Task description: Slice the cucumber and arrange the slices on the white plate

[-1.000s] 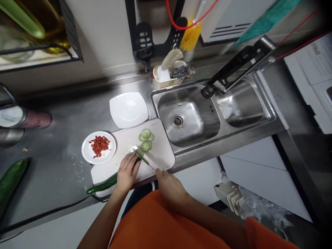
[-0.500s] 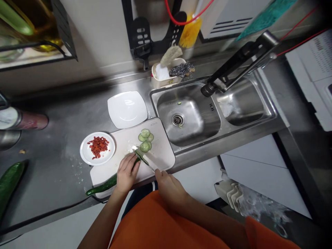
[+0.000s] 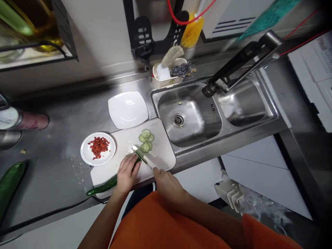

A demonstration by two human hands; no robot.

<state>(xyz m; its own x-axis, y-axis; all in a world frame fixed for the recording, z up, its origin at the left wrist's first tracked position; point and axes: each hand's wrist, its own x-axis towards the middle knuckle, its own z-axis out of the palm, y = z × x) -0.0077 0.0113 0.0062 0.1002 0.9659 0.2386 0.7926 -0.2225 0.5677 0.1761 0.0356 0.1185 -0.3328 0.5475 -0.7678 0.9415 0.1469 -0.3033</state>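
Observation:
A long green cucumber (image 3: 103,186) lies along the near edge of the white cutting board (image 3: 160,135). My left hand (image 3: 127,173) is wrapped over its right part, fingers bent near the cut end. My right hand (image 3: 166,181) grips the handle of a knife (image 3: 142,157), whose blade stands at the cucumber's cut end, just beside my left fingertips. Several thin cucumber slices (image 3: 146,138) lie in overlapping groups on the board beyond the blade. The handle is mostly hidden in my right fist.
A round plate of chopped red pieces (image 3: 85,149) overlaps the board's left side. Behind the board sits a square white plate (image 3: 127,110). At right is a double sink (image 3: 189,128) with a faucet (image 3: 233,69). Another cucumber (image 3: 11,183) lies far left. A sponge holder (image 3: 168,82) stands behind the sink.
The knife and right hand have shifted very slightly left. My left hand keeps its hold on the cucumber, and the slices look the same. The whole view has moved a little.

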